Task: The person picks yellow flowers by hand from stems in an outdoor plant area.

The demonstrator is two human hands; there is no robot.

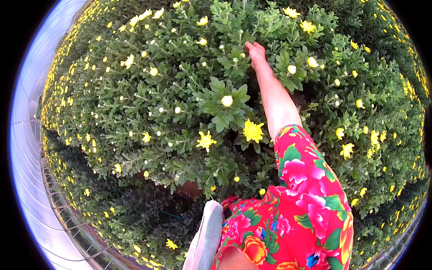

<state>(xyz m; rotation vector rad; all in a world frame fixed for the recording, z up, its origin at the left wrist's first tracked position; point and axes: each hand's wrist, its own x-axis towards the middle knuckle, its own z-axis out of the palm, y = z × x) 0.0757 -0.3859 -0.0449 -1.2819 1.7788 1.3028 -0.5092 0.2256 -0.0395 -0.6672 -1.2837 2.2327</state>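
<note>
My right hand point(255, 53) reaches forward into a dense stand of chrysanthemum plants point(189, 84). Its fingers are bent close together against a green chrysanthemum leaf point(249, 39); whether they pinch the leaf or a stem is hidden. Just left of the fingers is a small yellow bud point(242, 55). Closer to me, a pale half-opened bloom point(227, 101) sits amid broad leaves. Two fuller yellow flowers, one point(253, 131) beside my forearm and another point(206, 141) to its left, stand below that. My left hand is out of view.
My red floral sleeve point(303, 168) covers the upper arm. A pale blue cloth item point(206, 236) juts up at the bottom. Dark gaps point(135, 195) run between the plant rows, with a thin green line point(172, 215) across one. Greenhouse film point(28, 135) on hoops curves along the left.
</note>
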